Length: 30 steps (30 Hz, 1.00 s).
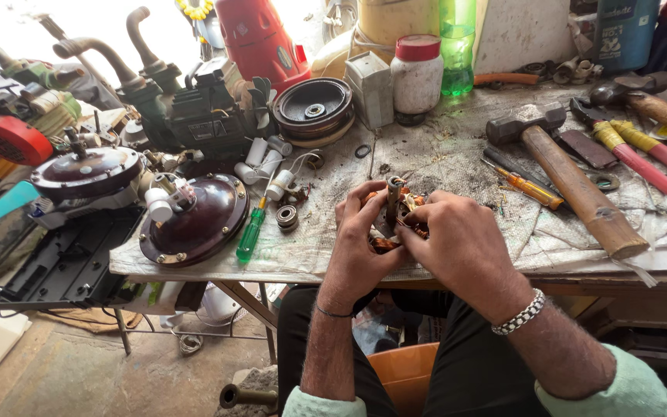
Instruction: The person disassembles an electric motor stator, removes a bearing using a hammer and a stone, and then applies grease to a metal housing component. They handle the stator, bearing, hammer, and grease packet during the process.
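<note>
Both hands work at the near edge of the bench: left hand (358,239) wraps the left side of a small motor core w/ copper windings (395,220), fingers curled on it; right hand (457,247) grips the right side, thumb & fingers pinching near the steel shaft that sticks up from the middle. The core sits btwn the palms on the grey woven sheet (457,147), mostly hidden, so can't tell how it rests. Risk, as a guess: the windings look thin & exposed, so a hard pinch or a twist on the shaft could nick or snap a wire; the core is also close to the table edge, so a slip could drop it to the floor. Count: 2 hammers, a big wooden-handled one (573,181) right of the hands and another (642,96) far right; 2 screwdrivers, green (250,232) to the left, orange (530,188) to the right; 1 pair of pliers w/ red-yellow grips (631,147); 2 dark red round motor covers (194,220) on the left; 1 green bottle (457,46) and 1 white jar w/ red lid (417,73) at the far side.
</note>
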{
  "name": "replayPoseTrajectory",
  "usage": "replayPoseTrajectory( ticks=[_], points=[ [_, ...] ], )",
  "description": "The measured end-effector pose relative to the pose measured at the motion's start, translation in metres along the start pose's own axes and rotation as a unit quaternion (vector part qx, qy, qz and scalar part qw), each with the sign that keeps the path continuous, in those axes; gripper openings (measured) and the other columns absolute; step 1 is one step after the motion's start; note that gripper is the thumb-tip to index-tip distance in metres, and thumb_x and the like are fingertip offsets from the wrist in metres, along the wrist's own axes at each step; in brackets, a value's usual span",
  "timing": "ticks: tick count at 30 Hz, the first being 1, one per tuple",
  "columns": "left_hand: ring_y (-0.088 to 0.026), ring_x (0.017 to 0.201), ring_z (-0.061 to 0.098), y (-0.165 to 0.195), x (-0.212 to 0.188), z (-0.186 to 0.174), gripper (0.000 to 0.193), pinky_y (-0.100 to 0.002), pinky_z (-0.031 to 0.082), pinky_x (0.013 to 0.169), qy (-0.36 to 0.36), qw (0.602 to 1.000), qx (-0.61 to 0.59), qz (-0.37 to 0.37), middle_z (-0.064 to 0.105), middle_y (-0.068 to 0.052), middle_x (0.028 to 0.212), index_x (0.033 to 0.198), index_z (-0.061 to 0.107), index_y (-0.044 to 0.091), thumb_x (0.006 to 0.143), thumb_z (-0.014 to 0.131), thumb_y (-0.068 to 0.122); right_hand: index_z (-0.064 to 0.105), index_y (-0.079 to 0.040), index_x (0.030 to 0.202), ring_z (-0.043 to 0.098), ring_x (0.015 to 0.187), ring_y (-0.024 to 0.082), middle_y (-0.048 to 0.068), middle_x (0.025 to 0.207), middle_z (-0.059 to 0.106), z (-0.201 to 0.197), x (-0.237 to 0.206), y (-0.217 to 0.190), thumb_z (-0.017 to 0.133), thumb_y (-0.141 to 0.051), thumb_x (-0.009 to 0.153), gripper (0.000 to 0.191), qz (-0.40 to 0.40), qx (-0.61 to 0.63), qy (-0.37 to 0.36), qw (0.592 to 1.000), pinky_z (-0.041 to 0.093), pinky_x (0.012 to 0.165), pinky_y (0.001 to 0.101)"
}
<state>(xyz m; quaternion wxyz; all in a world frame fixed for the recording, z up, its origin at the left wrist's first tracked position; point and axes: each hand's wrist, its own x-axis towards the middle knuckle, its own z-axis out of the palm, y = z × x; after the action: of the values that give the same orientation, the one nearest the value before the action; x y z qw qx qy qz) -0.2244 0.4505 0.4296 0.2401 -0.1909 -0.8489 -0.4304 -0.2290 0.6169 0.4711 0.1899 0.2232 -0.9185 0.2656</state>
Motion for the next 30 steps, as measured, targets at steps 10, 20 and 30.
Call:
replayPoseTrajectory(
  ticks=[10,20,30],
  points=[
    [-0.034,0.137,0.041,0.008,-0.001,-0.001,0.072,-0.047,0.043,0.115,-0.008,1.0,-0.012,-0.007,0.049,-0.012,0.149,0.137,0.061,0.003,0.07,0.085,0.016,0.076,-0.001,0.086,0.069,0.071,0.027,0.011,0.081,0.068,0.016,-0.002,0.004,0.079,-0.014,0.082,0.014,-0.041,0.025,0.069,0.996,0.055,0.065,0.0412],
    [-0.034,0.136,0.041,0.008,-0.001,-0.003,0.074,-0.046,0.043,0.113,0.001,1.0,-0.009,-0.005,0.049,-0.013,0.147,0.136,0.061,0.004,0.068,0.087,0.016,0.079,-0.003,0.082,0.067,0.07,0.03,0.013,0.076,0.065,-0.001,-0.001,0.006,0.081,-0.015,0.079,0.013,-0.046,0.026,0.038,0.998,0.053,0.064,0.0454],
    [-0.034,0.138,0.04,0.011,-0.001,-0.003,0.073,-0.046,0.042,0.114,-0.004,1.0,-0.002,-0.003,0.048,-0.013,0.148,0.137,0.062,0.006,0.07,0.088,0.015,0.077,-0.001,0.089,0.069,0.07,0.027,0.011,0.081,0.067,0.01,0.001,0.007,0.078,-0.016,0.084,0.016,-0.048,0.046,0.052,0.996,0.055,0.064,0.0414]
  ],
)
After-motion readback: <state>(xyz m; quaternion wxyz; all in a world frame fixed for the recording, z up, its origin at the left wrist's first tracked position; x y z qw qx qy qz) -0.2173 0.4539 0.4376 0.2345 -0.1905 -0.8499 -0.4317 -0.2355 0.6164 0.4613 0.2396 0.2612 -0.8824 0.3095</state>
